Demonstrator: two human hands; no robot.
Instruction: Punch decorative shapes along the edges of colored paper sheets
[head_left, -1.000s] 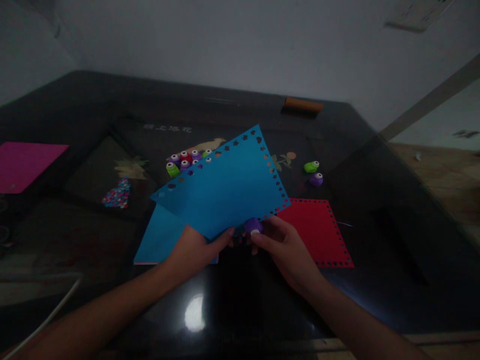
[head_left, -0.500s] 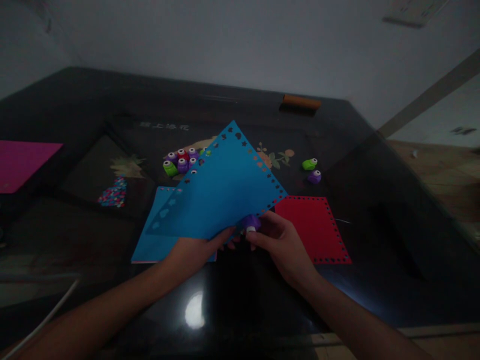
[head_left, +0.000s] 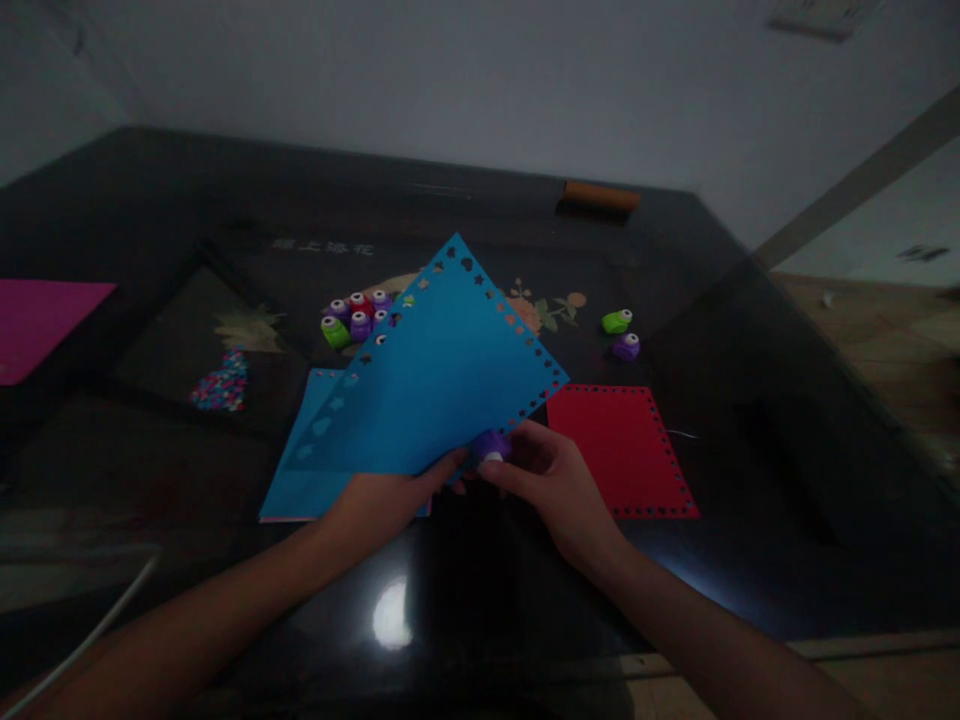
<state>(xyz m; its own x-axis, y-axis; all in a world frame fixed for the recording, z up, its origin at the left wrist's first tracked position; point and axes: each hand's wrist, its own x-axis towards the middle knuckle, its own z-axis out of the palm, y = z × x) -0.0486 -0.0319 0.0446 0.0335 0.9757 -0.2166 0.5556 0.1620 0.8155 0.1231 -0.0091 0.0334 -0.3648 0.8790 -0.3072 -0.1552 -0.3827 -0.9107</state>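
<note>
My left hand [head_left: 382, 497] pinches the near corner of a blue paper sheet [head_left: 439, 375] whose edges carry rows of punched shapes. The sheet is lifted and tilted over the dark table [head_left: 150, 200]. My right hand [head_left: 559, 485] grips a small purple paper punch [head_left: 491, 446] clamped on the sheet's near right edge. Under the lifted sheet a second blue sheet [head_left: 304, 480] lies flat.
A red sheet [head_left: 619, 450] with punched edges lies to the right. A cluster of small coloured punches [head_left: 356, 318] sits behind the blue sheet. A green punch [head_left: 616, 321] and a purple punch [head_left: 626, 346] lie further right. A magenta sheet [head_left: 37, 320] lies far left, confetti [head_left: 221, 385] nearby.
The lifted blue sheet has turned counter-clockwise, its far corner swinging left. Both hands keep their hold, the punch shifting slightly left along the edge.
</note>
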